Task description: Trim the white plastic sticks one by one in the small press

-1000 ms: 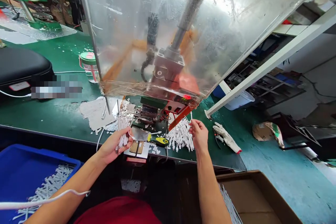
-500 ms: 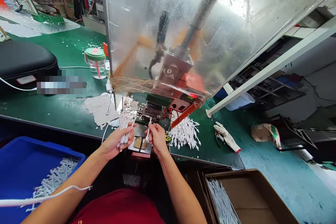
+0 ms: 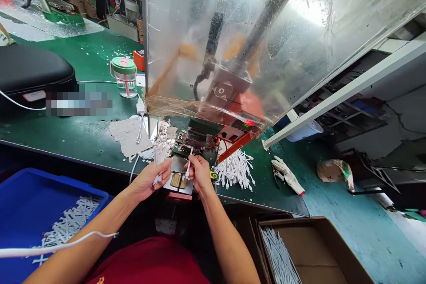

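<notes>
Above the metal plate (image 3: 178, 164), the left grip (image 3: 151, 180) clamps bundled white cables (image 3: 159, 159), the right grip (image 3: 199, 173) one cable (image 3: 188, 169).

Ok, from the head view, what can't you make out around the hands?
Head view:
- white cable: the right hand covers most of it.
- white cables: the left hand hides their lower part.
- machine head: blurred behind the scratched plastic sheet.
- cardboard box: cut off by the bottom edge.
</notes>
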Tool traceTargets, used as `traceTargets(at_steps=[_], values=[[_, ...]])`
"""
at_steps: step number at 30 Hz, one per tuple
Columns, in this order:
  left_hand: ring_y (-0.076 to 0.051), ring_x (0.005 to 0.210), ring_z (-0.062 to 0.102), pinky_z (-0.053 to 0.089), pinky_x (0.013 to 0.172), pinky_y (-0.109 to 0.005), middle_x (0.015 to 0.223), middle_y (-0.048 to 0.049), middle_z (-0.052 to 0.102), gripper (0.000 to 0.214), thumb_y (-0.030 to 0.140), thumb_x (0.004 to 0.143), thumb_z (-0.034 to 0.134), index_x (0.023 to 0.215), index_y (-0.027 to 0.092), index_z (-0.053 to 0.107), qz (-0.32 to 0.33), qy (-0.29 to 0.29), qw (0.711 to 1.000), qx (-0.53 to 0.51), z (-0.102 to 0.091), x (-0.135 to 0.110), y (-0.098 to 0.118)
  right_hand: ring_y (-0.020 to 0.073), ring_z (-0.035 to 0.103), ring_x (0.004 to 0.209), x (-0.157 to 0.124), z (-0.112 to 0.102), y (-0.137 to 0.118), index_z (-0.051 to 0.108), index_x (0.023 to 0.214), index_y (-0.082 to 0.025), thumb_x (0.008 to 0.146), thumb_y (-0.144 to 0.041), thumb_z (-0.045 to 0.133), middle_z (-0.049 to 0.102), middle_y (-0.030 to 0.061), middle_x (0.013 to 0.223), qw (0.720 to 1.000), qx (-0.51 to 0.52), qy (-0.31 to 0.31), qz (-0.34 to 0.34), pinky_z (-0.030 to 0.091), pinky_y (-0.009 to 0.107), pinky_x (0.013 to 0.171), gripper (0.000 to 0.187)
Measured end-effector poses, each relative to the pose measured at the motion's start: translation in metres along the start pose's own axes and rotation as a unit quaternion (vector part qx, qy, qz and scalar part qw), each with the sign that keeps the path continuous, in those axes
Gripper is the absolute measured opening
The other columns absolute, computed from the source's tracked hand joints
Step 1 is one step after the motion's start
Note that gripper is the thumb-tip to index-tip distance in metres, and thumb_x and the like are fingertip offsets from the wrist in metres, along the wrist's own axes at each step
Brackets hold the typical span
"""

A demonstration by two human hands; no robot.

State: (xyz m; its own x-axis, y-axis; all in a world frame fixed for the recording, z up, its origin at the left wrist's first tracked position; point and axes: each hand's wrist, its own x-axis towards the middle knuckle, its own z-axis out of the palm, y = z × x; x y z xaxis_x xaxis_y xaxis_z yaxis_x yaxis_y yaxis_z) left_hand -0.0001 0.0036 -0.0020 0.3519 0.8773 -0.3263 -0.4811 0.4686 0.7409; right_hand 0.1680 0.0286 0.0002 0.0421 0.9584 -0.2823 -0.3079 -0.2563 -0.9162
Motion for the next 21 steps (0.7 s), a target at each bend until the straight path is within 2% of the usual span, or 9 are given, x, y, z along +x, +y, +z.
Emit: traceTargets(at_steps=[4,6,8,11,14,16,18,20,21], values=[[-0.004,0.035,0.029,0.015,0.030,-0.014,0.042,0.0071,0.034,0.052,0.051,0.081,0.068,0.052,0.018,0.040,0.008,0.013,0.997,0.070,0.005,0.006,-0.006,0.0031,0.033,0.031,0.001,-0.001,-0.001,0.052,0.062,-0.018,0.070,-0.040,0.071,0.061,-0.0025,0.051,1.000,0.004,0.000,0.011,0.024,0.017,0.030,0.030],[-0.004,0.035,0.028,0.017,0.030,-0.014,0.042,0.0079,0.035,0.046,0.052,0.080,0.069,0.059,0.017,0.048,0.019,0.034,0.994,0.106,0.009,0.010,-0.008,0.0033,0.034,0.031,0.001,-0.001,-0.001,0.053,0.062,-0.018,0.069,-0.040,0.072,0.060,-0.0029,0.051,1.000,0.007,0.001,0.014,0.024,0.017,0.030,0.030],[-0.005,0.035,0.030,0.019,0.031,-0.014,0.044,0.0091,0.038,0.037,0.052,0.078,0.070,0.079,0.016,0.061,0.030,0.056,0.988,0.140,0.014,0.014,-0.009,0.0033,0.034,0.031,0.002,0.000,0.000,0.054,0.062,-0.018,0.068,-0.041,0.072,0.060,-0.0029,0.052,1.000,0.007,0.000,0.012,0.024,0.017,0.030,0.030],[-0.007,0.037,0.034,0.021,0.031,-0.014,0.045,0.0101,0.039,0.051,0.051,0.078,0.070,0.114,0.015,0.062,0.036,0.073,0.980,0.183,0.022,0.021,-0.009,0.0032,0.033,0.030,0.000,0.001,0.001,0.052,0.061,-0.019,0.070,-0.043,0.071,0.056,-0.0049,0.047,1.000,-0.002,-0.007,0.003,0.024,0.017,0.031,0.032],[-0.008,0.037,0.034,0.023,0.031,-0.016,0.045,0.0101,0.039,0.060,0.053,0.078,0.068,0.121,0.013,0.061,0.031,0.070,0.974,0.213,0.028,0.026,-0.009,0.0048,0.033,0.030,-0.004,-0.008,-0.002,0.053,0.066,-0.020,0.073,-0.047,0.069,0.049,-0.0080,0.041,0.999,-0.049,-0.020,-0.006,0.026,0.017,0.032,0.033],[-0.008,0.037,0.034,0.024,0.031,-0.016,0.045,0.0099,0.038,0.061,0.056,0.077,0.068,0.119,0.012,0.062,0.025,0.072,0.972,0.223,0.031,0.029,-0.010,0.0062,0.038,0.032,-0.006,-0.027,-0.011,0.057,0.072,-0.019,0.074,-0.049,0.068,0.057,-0.0055,0.048,0.993,-0.110,-0.036,-0.011,0.029,0.018,0.032,0.031],[-0.008,0.037,0.034,0.023,0.031,-0.016,0.045,0.0097,0.038,0.061,0.058,0.075,0.068,0.114,0.012,0.064,0.019,0.082,0.970,0.226,0.033,0.031,-0.011,0.0071,0.042,0.035,-0.004,-0.059,-0.025,0.061,0.078,-0.019,0.075,-0.048,0.066,0.067,-0.0012,0.061,0.981,-0.191,-0.045,-0.015,0.032,0.019,0.033,0.030],[-0.007,0.037,0.033,0.022,0.032,-0.016,0.045,0.0095,0.038,0.057,0.059,0.074,0.069,0.106,0.012,0.066,0.015,0.089,0.970,0.227,0.033,0.033,-0.012,0.0082,0.046,0.038,0.004,-0.100,-0.043,0.063,0.078,-0.018,0.078,-0.043,0.062,0.070,0.0015,0.068,0.957,-0.288,-0.013,-0.028,0.035,0.020,0.035,0.025],[-0.007,0.038,0.033,0.022,0.032,-0.016,0.045,0.0095,0.038,0.055,0.060,0.074,0.069,0.102,0.012,0.067,0.015,0.090,0.969,0.228,0.033,0.034,-0.013,0.0091,0.049,0.040,0.011,-0.122,-0.053,0.064,0.077,-0.018,0.079,-0.040,0.059,0.070,0.0019,0.069,0.937,-0.346,0.025,-0.041,0.037,0.020,0.038,0.023]])
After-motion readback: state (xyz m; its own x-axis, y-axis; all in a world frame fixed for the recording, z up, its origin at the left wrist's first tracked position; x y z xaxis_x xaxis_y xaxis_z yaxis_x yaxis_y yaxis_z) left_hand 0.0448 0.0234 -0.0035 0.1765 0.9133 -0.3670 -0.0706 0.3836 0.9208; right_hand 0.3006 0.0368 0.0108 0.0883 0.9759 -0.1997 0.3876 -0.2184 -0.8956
